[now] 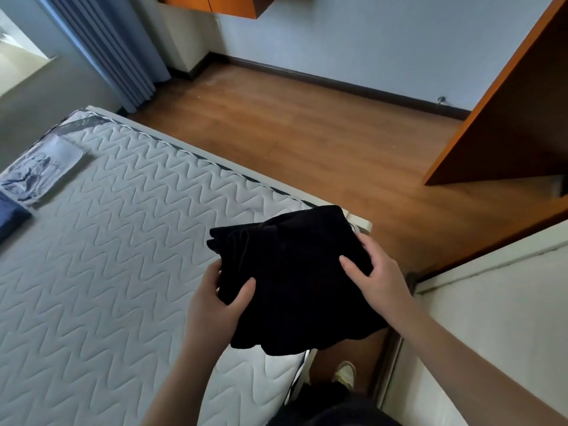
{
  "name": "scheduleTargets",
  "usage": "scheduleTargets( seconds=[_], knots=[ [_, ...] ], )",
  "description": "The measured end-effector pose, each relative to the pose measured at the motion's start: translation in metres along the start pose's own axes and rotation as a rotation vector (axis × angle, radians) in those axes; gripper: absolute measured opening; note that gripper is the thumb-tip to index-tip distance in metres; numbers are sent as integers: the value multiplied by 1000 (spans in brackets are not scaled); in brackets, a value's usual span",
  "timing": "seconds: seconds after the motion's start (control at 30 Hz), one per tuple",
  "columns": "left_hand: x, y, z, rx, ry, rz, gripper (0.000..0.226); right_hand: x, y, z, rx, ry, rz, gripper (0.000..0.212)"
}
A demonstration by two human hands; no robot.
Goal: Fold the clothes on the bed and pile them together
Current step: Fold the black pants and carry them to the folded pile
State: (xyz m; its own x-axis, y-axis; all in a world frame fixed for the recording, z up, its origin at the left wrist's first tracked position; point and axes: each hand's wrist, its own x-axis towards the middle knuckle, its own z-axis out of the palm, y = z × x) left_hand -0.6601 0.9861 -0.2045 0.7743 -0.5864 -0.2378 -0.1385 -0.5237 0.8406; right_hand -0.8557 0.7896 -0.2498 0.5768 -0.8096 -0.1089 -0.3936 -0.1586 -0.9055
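We are holding the folded black garment (pixel 295 278) above the near corner of the bed (pixel 123 241), left hand (pixel 218 299) and right hand (pixel 378 272) each gripping one side of it. The folding seems finished; next we are probably carrying it to the folded clothes (pixel 40 170) at the far left, well apart.

Wood floor (pixel 307 142), blue curtain (pixel 116 50), pale wall (pixel 368 41).

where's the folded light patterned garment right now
In the head view the folded light patterned garment lies at the far left of the mattress, beside a dark blue garment at the frame's left edge, well away from the black garment.
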Motion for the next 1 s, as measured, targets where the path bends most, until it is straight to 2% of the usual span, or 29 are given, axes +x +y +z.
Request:
scheduleTargets(
  seconds=[0.2, 0.5, 0.67, 0.73, 1.0],
  knots=[
    [17, 0, -1, -63, -82, -5, 38, -3, -13, -8, -61, -16, 6, 53],
    [51, 20, 21, -73, -210, 55, 37, -3, -15, -33, -102, 99, 45, 55],
    [77, 40, 57, -56, -188, 40, 43, 32, 3, -59, -57, 102, 49, 51],
    [86, 49, 75, -43, -171, 30, 38, 52, 15, -69, -34, 100, 62, 51],
    [112, 90, 124, -11, -44, -16, 38, 147, 34, -102, 9, -31, 67, 55]
  ],
)
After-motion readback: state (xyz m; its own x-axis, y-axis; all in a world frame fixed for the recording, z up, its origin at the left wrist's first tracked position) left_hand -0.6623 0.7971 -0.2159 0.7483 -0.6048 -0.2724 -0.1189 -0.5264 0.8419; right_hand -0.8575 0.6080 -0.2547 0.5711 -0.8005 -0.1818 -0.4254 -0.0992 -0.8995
